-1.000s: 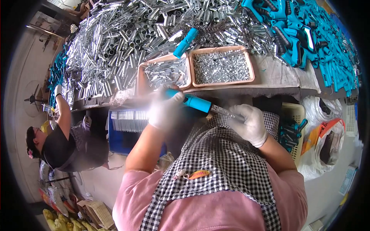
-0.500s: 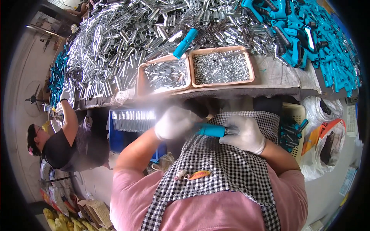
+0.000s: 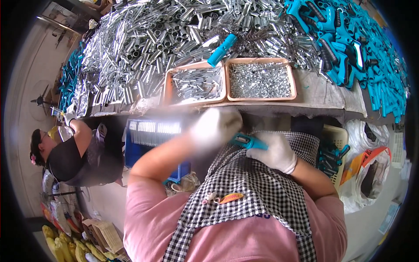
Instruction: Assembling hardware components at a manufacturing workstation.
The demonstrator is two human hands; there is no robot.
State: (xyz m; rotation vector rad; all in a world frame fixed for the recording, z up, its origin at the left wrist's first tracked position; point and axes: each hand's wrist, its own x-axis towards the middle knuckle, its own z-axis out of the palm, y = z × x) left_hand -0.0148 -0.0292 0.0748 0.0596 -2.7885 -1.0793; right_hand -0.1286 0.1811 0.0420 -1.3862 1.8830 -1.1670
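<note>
Teal handle [image 3: 248, 141] — in right hand [image 3: 276, 151]

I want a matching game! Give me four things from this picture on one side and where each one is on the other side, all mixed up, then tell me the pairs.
Things:
1. teal handle
2. left tray
3. right tray
4. blue crate

Places or states:
A. under the table edge, beside the left arm
B. holds long silver pins
C. gripped in the right hand
D. holds small silver bits

Pairs: 1-C, 2-B, 3-D, 4-A
</note>
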